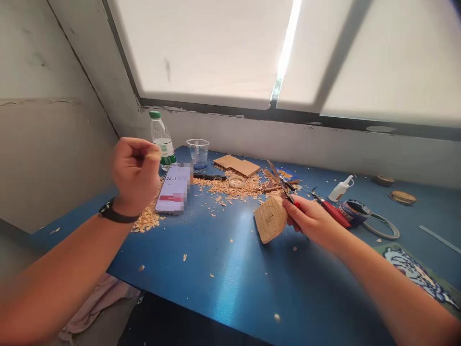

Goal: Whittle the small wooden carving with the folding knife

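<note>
My right hand (306, 216) is closed around a pale wooden block (272, 220) with a round pencilled or carved design on its face. In the same grip is a carving knife (287, 191) with some red on its handle, its blade pointing up and away. My left hand (139, 170), with a dark band on the wrist, is raised in front of a water bottle (167, 151). Its fingers are curled in against the thumb. Whether something small sits between those fingertips cannot be made out. Below and beside that hand lies a phone (172, 190), partly blurred out.
Wood shavings (248, 185) cover the blue table's (216, 259) back part, around a tape ring (236, 181), black pen (209, 177) and flat boards (236, 165). A plastic cup (199, 154) stands behind. At right are a red-handled tool (333, 211), glue bottle (341, 189) and round tin (355, 211).
</note>
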`<state>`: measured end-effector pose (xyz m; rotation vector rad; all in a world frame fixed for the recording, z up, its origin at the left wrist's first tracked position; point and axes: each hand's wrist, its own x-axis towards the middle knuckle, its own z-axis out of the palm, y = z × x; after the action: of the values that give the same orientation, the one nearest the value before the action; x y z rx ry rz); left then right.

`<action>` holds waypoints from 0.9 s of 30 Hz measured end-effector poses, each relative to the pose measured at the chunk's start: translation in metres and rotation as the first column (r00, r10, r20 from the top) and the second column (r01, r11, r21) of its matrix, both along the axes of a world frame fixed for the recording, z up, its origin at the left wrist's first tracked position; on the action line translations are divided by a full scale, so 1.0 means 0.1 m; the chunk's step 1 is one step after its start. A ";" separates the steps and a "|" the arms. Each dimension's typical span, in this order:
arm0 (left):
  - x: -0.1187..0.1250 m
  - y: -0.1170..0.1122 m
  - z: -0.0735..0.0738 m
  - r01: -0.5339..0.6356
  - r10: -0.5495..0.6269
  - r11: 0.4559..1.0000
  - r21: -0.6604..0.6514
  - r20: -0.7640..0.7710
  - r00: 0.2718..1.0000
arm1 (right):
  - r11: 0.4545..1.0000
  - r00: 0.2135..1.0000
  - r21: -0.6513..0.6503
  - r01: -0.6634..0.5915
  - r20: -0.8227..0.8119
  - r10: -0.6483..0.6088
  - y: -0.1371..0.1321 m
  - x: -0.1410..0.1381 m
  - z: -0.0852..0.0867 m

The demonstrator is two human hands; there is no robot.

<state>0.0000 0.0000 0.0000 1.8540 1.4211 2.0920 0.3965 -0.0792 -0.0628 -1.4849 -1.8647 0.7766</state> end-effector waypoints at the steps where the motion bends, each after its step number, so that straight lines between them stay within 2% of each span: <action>1: 0.14 -0.11 0.02 0.064 -0.064 0.998 -0.007 -0.053 0.997 | 1.000 1.000 0.001 0.000 -0.002 0.000 0.00 0.00 0.00; 3: 0.45 -0.33 0.03 0.233 -0.250 0.966 -0.110 -0.188 0.950 | 1.000 1.000 0.000 0.003 -0.007 -0.003 0.01 -0.01 0.00; 4: 0.60 -0.42 0.01 0.324 -0.363 0.928 -0.183 -0.252 0.897 | 1.000 1.000 -0.002 0.006 -0.010 -0.006 0.01 -0.01 0.00; 5: 0.75 -0.50 -0.02 0.410 -0.489 0.865 -0.288 -0.307 0.816 | 1.000 1.000 -0.005 0.009 -0.014 -0.009 0.01 -0.02 0.00; 6: 0.89 -0.56 -0.06 0.484 -0.656 0.739 -0.469 -0.335 0.677 | 1.000 1.000 -0.010 0.011 -0.020 -0.012 0.01 -0.02 0.00; 7: 1.01 -0.60 -0.12 0.493 -0.729 0.657 -0.570 -0.317 0.606 | 1.000 1.000 -0.016 0.013 -0.028 -0.013 0.00 -0.03 0.01; 9: 1.20 -0.62 -0.26 0.474 -0.762 0.612 -0.633 -0.310 0.569 | 1.000 0.999 -0.026 0.014 -0.045 -0.015 0.00 -0.05 0.02; 10: 1.26 -0.62 -0.33 0.465 -0.795 0.571 -0.676 -0.316 0.518 | 1.000 0.998 -0.028 0.014 -0.053 -0.015 0.00 -0.05 0.02; 12: 1.36 -0.58 -0.46 0.449 -0.836 0.508 -0.735 -0.294 0.464 | 1.000 0.998 -0.023 0.016 -0.066 -0.017 -0.01 -0.07 0.03; 15: 1.46 -0.55 -0.58 0.534 -0.868 0.439 -0.723 -0.188 0.459 | 1.000 0.996 0.000 0.024 -0.081 -0.024 -0.02 -0.11 0.02; 18: 1.54 -0.55 -0.59 0.600 -0.883 0.387 -0.701 -0.093 0.461 | 1.000 0.996 0.026 0.011 -0.090 -0.008 -0.04 -0.21 0.01; 21: 1.51 -0.54 -0.54 0.661 -0.905 0.350 -0.664 -0.056 0.422 | 0.999 0.998 0.047 -0.012 -0.067 0.015 -0.09 -0.35 0.03; 23: 1.40 -0.52 -0.50 0.697 -0.922 0.280 -0.660 0.016 0.386 | 0.998 0.999 0.052 -0.035 -0.036 0.037 -0.14 -0.44 0.08; 25: 1.25 -0.49 -0.47 0.715 -0.915 0.198 -0.670 0.134 0.379 | 0.996 0.997 0.049 -0.078 0.008 0.077 -0.19 -0.53 0.15; 27: 1.07 -0.44 -0.46 0.714 -0.897 0.164 -0.681 0.199 0.396 | 0.990 0.989 0.047 -0.130 0.076 0.126 -0.23 -0.62 0.25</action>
<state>0.1073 -0.0443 -0.0465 1.8493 0.6413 0.6274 0.3342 -0.1021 -0.0381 -1.3895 -2.0359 0.7354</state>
